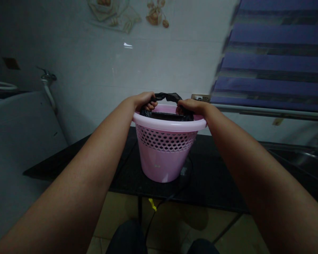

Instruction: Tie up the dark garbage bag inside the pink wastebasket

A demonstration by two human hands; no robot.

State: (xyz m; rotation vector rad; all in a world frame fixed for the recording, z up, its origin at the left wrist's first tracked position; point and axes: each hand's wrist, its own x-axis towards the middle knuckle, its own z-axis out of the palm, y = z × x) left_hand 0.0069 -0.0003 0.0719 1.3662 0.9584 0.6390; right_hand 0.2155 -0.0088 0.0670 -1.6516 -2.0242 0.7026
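Note:
A pink plastic basket (163, 155) with a ring of holes below its rim stands upright on a black counter (214, 183). Inside it is a black plastic bag (172, 97), part of which is pulled up above the rim in a twisted strip. My left hand (146, 100) is closed round the left end of that strip, just over the basket's rim. At the other end, my right hand (189, 105) grips the bag, its fingers partly hidden down inside the rim. The lower part of the bag is out of sight within the basket.
A black cord with a yellow tag (152, 204) hangs over the counter's front edge. To the left are a white appliance (23, 141) and a wall tap (48, 76). Behind the counter are a wall socket (200, 98) and a purple striped blind (270, 60); a sink (307, 158) lies right.

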